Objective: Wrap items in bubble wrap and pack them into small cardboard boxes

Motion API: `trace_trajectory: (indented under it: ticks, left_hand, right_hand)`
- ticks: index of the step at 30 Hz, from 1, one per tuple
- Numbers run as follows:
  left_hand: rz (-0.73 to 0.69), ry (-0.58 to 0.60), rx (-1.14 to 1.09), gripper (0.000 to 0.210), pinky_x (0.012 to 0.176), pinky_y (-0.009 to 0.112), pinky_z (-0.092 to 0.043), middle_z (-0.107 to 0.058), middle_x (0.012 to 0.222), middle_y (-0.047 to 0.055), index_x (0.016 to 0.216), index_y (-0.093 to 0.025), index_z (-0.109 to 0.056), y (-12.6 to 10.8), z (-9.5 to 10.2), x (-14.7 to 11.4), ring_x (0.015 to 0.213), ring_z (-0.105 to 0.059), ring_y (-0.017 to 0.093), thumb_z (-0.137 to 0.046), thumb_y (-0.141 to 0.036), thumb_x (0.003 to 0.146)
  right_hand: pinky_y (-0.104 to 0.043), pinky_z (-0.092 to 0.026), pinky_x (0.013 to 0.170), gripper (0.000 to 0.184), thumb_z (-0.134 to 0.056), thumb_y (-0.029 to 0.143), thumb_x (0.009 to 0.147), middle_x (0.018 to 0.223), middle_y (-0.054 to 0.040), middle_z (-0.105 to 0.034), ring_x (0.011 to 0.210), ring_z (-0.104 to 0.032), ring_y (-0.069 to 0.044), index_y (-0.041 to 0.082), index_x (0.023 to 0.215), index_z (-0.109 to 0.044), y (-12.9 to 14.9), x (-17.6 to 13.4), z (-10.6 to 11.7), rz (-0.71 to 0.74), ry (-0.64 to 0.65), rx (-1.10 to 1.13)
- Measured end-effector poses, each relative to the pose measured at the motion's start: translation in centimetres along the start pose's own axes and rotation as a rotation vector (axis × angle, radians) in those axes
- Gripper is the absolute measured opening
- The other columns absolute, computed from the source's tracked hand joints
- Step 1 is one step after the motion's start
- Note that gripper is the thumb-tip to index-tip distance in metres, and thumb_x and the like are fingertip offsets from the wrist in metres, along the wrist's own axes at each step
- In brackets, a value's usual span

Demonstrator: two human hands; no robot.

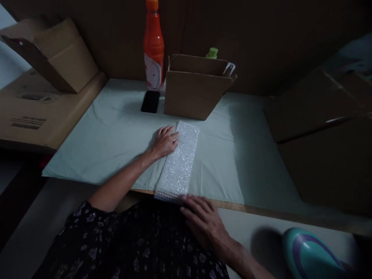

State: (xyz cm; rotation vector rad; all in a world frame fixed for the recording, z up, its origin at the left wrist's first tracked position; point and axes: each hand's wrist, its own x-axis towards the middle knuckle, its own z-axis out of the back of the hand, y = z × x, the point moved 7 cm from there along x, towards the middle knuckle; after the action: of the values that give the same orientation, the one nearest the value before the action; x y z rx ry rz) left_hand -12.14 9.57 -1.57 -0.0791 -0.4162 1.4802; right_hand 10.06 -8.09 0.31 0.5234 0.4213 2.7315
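A long stack of bubble wrap (pixel 180 159) lies on the pale green cloth (pixel 116 128), its near end reaching over the table's front edge, where several layers show. My left hand (pixel 167 142) rests flat at the far left side of the wrap, fingers apart and the fingertips touching its edge. At the near right corner is my right hand (pixel 205 221), slightly blurred, with its fingers stretched out toward the wrap's end. Whether those fingertips press on the wrap cannot be made out.
Behind the wrap stand an open cardboard box (pixel 192 93), an orange bottle (pixel 153 46) and a black phone (pixel 150 102). A green cap (pixel 212 53) shows behind the box. Cartons flank the cloth at left (pixel 29 112) and right (pixel 322 155). A teal rounded object (pixel 310 252) sits lower right.
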Motion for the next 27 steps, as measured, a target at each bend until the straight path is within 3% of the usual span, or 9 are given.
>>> trace_trajectory:
  ticks: [5,9,11,14,18,21,23,25,27]
  left_hand:
    - [-0.028,-0.062,-0.048,0.051,0.119,0.05,-0.032,-0.044,0.155,0.016,0.137,-0.012,-0.055,-1.5,0.9,-1.5,0.143,-0.04,0.031,-0.053,-0.01,0.086]
    - [-0.14,-0.048,-0.185,0.052,0.121,0.049,-0.033,-0.052,0.149,0.014,0.13,-0.012,-0.062,-2.6,2.9,-5.3,0.143,-0.042,0.026,-0.047,-0.003,0.081]
    - [-0.207,0.016,-0.297,0.057,0.12,0.047,-0.035,-0.057,0.145,0.011,0.129,-0.015,-0.063,-2.9,4.3,-8.1,0.142,-0.044,0.023,-0.043,0.0,0.078]
    - [-0.26,0.179,-0.474,0.074,0.12,0.047,-0.036,-0.056,0.147,0.005,0.139,-0.024,-0.056,-3.8,6.2,-12.3,0.143,-0.044,0.021,-0.042,0.0,0.071]
    - [-0.075,0.276,-0.63,0.075,0.111,0.04,-0.046,-0.057,0.146,0.007,0.148,-0.025,-0.047,-5.0,6.6,-14.6,0.13,-0.056,0.024,-0.056,-0.012,0.074]
    - [0.193,0.2,-0.645,0.052,0.081,0.031,-0.055,-0.074,0.103,0.005,0.137,-0.018,-0.059,-4.5,5.2,-13.6,0.085,-0.067,0.018,-0.057,-0.025,0.085]
    - [0.298,0.16,-0.614,0.048,0.066,0.026,-0.049,-0.066,0.074,-0.001,0.132,-0.015,-0.062,-3.9,4.2,-12.6,0.064,-0.058,0.014,-0.056,-0.024,0.086]
    - [0.315,0.145,-0.588,0.051,0.061,0.024,-0.043,-0.057,0.064,-0.005,0.133,-0.011,-0.06,-3.4,3.5,-11.7,0.058,-0.052,0.012,-0.057,-0.021,0.083]
    - [0.304,0.153,-0.58,0.056,0.061,0.023,-0.042,-0.054,0.061,-0.007,0.137,-0.009,-0.056,-3.1,3.1,-11.2,0.058,-0.051,0.012,-0.058,-0.02,0.082]
  right_hand:
    - [-0.051,-0.043,0.108,0.05,-0.05,0.016,0.098,0.152,-0.0138,-0.05,0.142,-0.045,-0.029,0.024,0.147,-0.048,-2.2,0.8,-1.2,-0.051,0.054,-0.144]
    - [-0.047,-0.047,0.102,0.036,-0.05,0.013,0.098,0.132,-0.0096,-0.068,0.126,-0.059,-0.025,0.024,0.129,-0.064,-1.7,2.7,-1.1,0.013,-0.065,0.005]
    - [-0.043,-0.051,0.094,0.028,-0.049,0.015,0.098,0.114,-0.0075,-0.076,0.108,-0.068,-0.023,0.024,0.117,-0.069,-2.2,3.2,-0.1,-0.071,-0.161,0.134]
    - [-0.037,-0.056,0.081,0.023,-0.05,0.026,0.099,0.098,-0.0057,-0.077,0.09,-0.071,-0.021,0.023,0.107,-0.072,-4.5,3.8,0.9,-0.363,-0.224,0.399]
    - [-0.032,-0.058,0.074,0.028,-0.055,0.042,0.095,0.095,-0.0044,-0.076,0.085,-0.071,-0.021,0.021,0.104,-0.071,-7.1,4.7,1.0,-0.641,-0.203,0.702]
    - [-0.034,-0.058,0.076,0.032,-0.054,0.044,0.096,0.106,-0.0066,-0.075,0.093,-0.07,-0.022,0.021,0.114,-0.067,-7.9,4.4,2.1,-0.68,-0.286,0.666]
    - [-0.038,-0.057,0.082,0.029,-0.053,0.04,0.097,0.12,-0.0091,-0.071,0.106,-0.067,-0.025,0.024,0.119,-0.065,-7.6,3.3,3.6,-0.652,-0.402,0.48]
    - [-0.043,-0.055,0.09,0.024,-0.053,0.031,0.098,0.125,-0.0102,-0.068,0.114,-0.064,-0.026,0.026,0.119,-0.064,-6.2,2.2,4.8,-0.554,-0.498,0.265]
    - [-0.045,-0.052,0.093,0.024,-0.054,0.022,0.097,0.121,-0.0094,-0.069,0.114,-0.064,-0.026,0.028,0.118,-0.063,-4.3,2.0,4.9,-0.388,-0.498,0.116]
